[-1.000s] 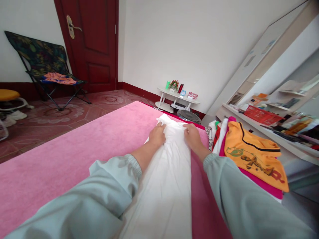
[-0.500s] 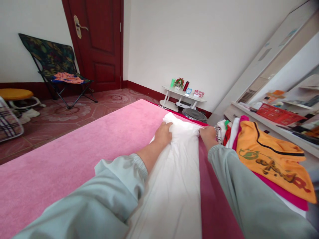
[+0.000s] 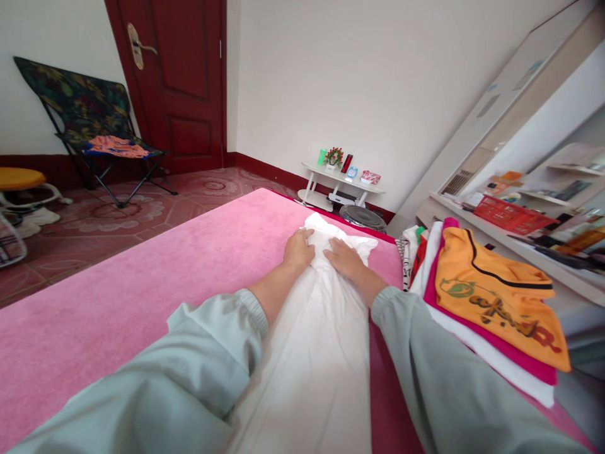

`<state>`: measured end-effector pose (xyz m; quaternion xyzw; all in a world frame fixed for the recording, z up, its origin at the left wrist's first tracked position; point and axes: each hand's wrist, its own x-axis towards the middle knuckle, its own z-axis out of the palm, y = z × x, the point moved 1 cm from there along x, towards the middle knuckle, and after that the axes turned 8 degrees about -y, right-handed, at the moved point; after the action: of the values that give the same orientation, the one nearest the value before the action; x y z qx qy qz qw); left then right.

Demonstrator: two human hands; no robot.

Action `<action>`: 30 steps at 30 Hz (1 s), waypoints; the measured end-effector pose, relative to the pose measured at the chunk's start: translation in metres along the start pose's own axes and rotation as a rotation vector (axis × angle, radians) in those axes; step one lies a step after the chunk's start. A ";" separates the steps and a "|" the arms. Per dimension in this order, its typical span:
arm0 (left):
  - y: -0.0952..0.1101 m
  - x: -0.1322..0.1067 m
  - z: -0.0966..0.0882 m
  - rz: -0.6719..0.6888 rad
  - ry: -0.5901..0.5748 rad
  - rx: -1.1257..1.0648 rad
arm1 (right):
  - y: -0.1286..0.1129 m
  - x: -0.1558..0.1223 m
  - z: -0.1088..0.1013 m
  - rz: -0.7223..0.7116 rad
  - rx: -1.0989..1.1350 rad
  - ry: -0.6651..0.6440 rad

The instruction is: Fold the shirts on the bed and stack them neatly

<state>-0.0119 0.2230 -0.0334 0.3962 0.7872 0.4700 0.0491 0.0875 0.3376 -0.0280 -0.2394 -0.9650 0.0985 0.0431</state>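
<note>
A long white garment [image 3: 314,353] lies stretched along the pink bed cover [image 3: 142,296], running away from me. My left hand [image 3: 299,250] rests on its far left part with the fingers curled into the bunched cloth. My right hand [image 3: 344,258] lies flat on the cloth just right of the left hand, fingers stretched forward. Both arms wear pale green sleeves.
A pile of folded clothes topped by an orange shirt [image 3: 496,296] sits at the bed's right edge. Beyond are a small white side table [image 3: 343,183], a shelf with a red basket [image 3: 513,217], a folding chair [image 3: 89,120] and a dark red door [image 3: 179,82].
My right hand has moved from the garment's right edge inward to the middle, close beside the left hand. The left hand has stayed at the far left part.
</note>
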 end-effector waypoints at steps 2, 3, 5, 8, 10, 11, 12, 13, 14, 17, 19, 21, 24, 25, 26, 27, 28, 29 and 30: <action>0.002 -0.001 -0.002 0.038 0.000 -0.025 | -0.002 -0.003 0.000 -0.006 0.001 -0.034; 0.004 -0.002 -0.003 0.067 -0.004 -0.036 | -0.002 -0.005 0.000 -0.019 0.013 -0.025; 0.007 -0.005 -0.005 0.128 -0.020 -0.050 | 0.000 -0.008 0.001 -0.031 0.090 0.048; 0.012 -0.010 -0.007 0.200 -0.061 -0.021 | 0.008 -0.011 0.003 0.007 0.339 0.249; 0.014 -0.012 -0.008 0.233 -0.085 0.018 | 0.014 -0.013 0.003 0.013 0.503 0.393; 0.015 -0.013 -0.008 0.245 -0.091 0.037 | 0.015 -0.015 0.003 0.006 0.554 0.455; 0.015 -0.014 -0.008 0.254 -0.092 0.051 | 0.015 -0.017 0.002 -0.003 0.583 0.506; 0.016 -0.015 -0.008 0.259 -0.090 0.066 | 0.014 -0.018 0.001 -0.009 0.595 0.542; 0.017 -0.016 -0.008 0.265 -0.089 0.080 | 0.012 -0.020 0.000 -0.013 0.593 0.559; 0.019 -0.018 -0.009 0.325 -0.120 0.125 | 0.004 -0.023 -0.004 -0.026 0.512 0.509; 0.021 -0.019 -0.009 0.373 -0.146 0.164 | 0.001 -0.025 -0.006 -0.030 0.396 0.497; 0.023 -0.020 -0.010 0.382 -0.149 0.187 | 0.001 -0.026 -0.009 0.003 0.293 0.568; 0.026 -0.022 -0.013 0.389 -0.128 0.186 | 0.003 -0.029 -0.012 0.053 0.246 0.722; 0.028 -0.023 -0.014 0.396 -0.119 0.179 | 0.003 -0.029 -0.012 0.044 0.247 0.749; 0.029 -0.024 -0.015 0.393 -0.106 0.172 | 0.004 -0.029 -0.012 0.028 0.250 0.757; 0.029 -0.024 -0.015 0.374 -0.089 0.171 | 0.004 -0.029 -0.011 0.013 0.252 0.753; 0.029 -0.024 -0.016 0.341 -0.068 0.176 | 0.004 -0.028 -0.011 0.003 0.253 0.738; 0.029 -0.024 -0.016 0.300 -0.046 0.189 | 0.005 -0.028 -0.010 0.001 0.252 0.719; 0.029 -0.024 -0.016 0.253 -0.028 0.208 | 0.005 -0.027 -0.009 0.008 0.249 0.698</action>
<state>0.0134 0.2024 -0.0091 0.5015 0.7747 0.3829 -0.0407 0.1145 0.3311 -0.0213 -0.2554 -0.8717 0.1280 0.3981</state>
